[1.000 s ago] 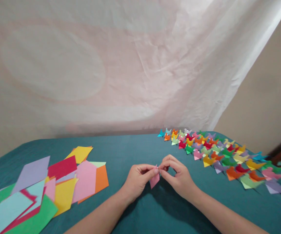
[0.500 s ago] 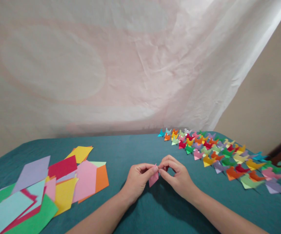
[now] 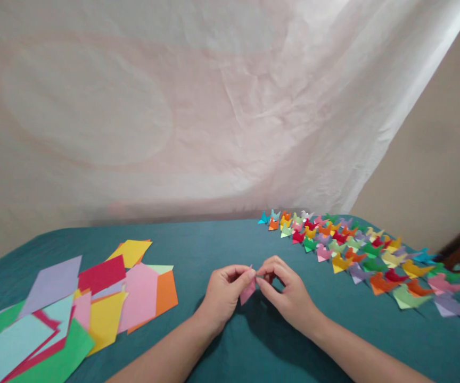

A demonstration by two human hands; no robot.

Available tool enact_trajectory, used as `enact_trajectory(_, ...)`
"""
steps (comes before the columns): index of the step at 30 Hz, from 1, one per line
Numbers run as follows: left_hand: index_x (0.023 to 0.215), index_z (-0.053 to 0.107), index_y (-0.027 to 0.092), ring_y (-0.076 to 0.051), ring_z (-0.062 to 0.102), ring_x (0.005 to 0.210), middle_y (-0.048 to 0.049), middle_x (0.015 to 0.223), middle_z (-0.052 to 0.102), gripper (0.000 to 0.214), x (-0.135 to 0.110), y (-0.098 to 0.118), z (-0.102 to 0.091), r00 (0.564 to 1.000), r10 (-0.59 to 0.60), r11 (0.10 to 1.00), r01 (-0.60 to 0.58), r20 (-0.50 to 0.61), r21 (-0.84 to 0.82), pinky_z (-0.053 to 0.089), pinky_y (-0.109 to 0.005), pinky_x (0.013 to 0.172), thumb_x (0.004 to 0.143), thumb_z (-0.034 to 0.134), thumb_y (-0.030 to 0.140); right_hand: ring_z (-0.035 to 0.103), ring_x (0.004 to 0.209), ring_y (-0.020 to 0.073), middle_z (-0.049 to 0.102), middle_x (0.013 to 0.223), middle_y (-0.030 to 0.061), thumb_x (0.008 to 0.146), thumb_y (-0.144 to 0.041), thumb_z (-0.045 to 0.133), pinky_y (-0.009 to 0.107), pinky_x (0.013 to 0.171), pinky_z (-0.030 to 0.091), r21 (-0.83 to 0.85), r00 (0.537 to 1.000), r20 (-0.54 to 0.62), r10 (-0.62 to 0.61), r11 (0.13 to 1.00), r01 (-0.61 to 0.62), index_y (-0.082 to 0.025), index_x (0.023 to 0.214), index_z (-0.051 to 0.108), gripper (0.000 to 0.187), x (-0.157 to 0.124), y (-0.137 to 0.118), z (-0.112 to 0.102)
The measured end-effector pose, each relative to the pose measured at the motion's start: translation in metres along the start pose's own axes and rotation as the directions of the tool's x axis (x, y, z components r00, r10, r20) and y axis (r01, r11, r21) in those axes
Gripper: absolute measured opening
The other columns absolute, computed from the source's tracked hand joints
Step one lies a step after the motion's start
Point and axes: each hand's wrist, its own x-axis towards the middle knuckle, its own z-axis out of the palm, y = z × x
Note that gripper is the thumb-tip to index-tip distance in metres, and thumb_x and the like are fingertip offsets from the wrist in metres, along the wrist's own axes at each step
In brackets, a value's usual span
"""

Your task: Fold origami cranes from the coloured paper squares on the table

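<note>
A small pink folded paper is held up above the table between my two hands. My left hand pinches it between thumb and fingers, and its lower pointed end hangs below them. At its right edge, the thumb and forefinger of my right hand close on what looks like a tip of the same paper. My fingertips hide the upper part of the folds, so their exact shape cannot be made out.
Loose coloured paper sheets lie overlapping on the left of the green-covered table. Rows of small folded paper birds stand along the right side. A pale cloth hangs behind the table.
Both hands have shifted slightly to the left with the pink paper, which now appears more tilted. The sheets and paper birds stay in place.
</note>
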Motion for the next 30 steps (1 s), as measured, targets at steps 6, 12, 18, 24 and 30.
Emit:
enact_trajectory(6,0.064,0.062,0.012,-0.008,0.041,0.053,0.0027,0.057,0.052,0.03,-0.002,0.002,0.0,1.0,0.013,0.999,-0.013,0.019,-0.035,0.032,-0.019,0.052,0.07,0.069,0.04,0.051,0.067,0.013,0.053,0.078,0.0009,0.084,-0.026,0.054,0.025,0.061,0.042,0.029,0.994,0.073,0.082,0.996,-0.084,-0.018,0.086,0.054,0.008,-0.003,-0.002,0.005)
enact_trajectory(12,0.062,0.066,0.013,-0.013,0.053,0.067,-0.0006,0.065,0.059,0.027,-0.001,0.004,-0.003,0.995,0.09,0.994,-0.088,-0.036,0.057,0.04,-0.023,0.071,0.075,0.065,0.037,0.049,0.061,0.0123,0.056,0.069,-0.0001,0.085,-0.031,0.054,0.024,0.058,0.039,0.006,0.973,0.125,0.195,0.98,-0.198,-0.016,0.08,0.058,0.016,-0.003,0.003,0.007)
enact_trajectory(18,0.091,0.072,0.015,-0.022,0.058,0.095,-0.0072,0.094,0.069,0.032,0.002,0.004,-0.005,0.998,0.062,0.998,-0.062,0.018,-0.011,0.04,-0.031,0.089,0.072,0.069,0.039,0.049,0.062,0.0123,0.056,0.067,0.0,0.088,-0.034,0.049,0.023,0.059,0.038,0.025,0.98,0.084,0.179,0.983,-0.182,-0.016,0.074,0.06,0.025,-0.001,0.003,0.002)
enact_trajectory(24,0.092,0.071,0.014,-0.02,0.062,0.087,-0.008,0.092,0.071,0.033,0.004,-0.002,-0.005,0.998,0.055,0.998,-0.055,0.011,-0.018,0.044,-0.03,0.084,0.07,0.071,0.039,0.05,0.064,0.0128,0.057,0.069,0.0006,0.088,-0.034,0.05,0.024,0.061,0.039,0.034,0.986,0.057,0.156,0.987,-0.158,-0.016,0.074,0.059,0.025,0.001,0.001,0.0)
enact_trajectory(30,0.088,0.071,0.012,-0.02,0.063,0.081,-0.0085,0.088,0.071,0.034,0.003,-0.001,-0.004,0.999,0.045,0.999,-0.045,0.011,-0.001,0.046,-0.03,0.079,0.068,0.072,0.041,0.049,0.065,0.0126,0.055,0.069,-0.0003,0.089,-0.033,0.048,0.023,0.062,0.04,0.133,0.987,0.019,0.162,0.978,-0.164,-0.016,0.077,0.058,0.024,0.001,0.002,-0.003)
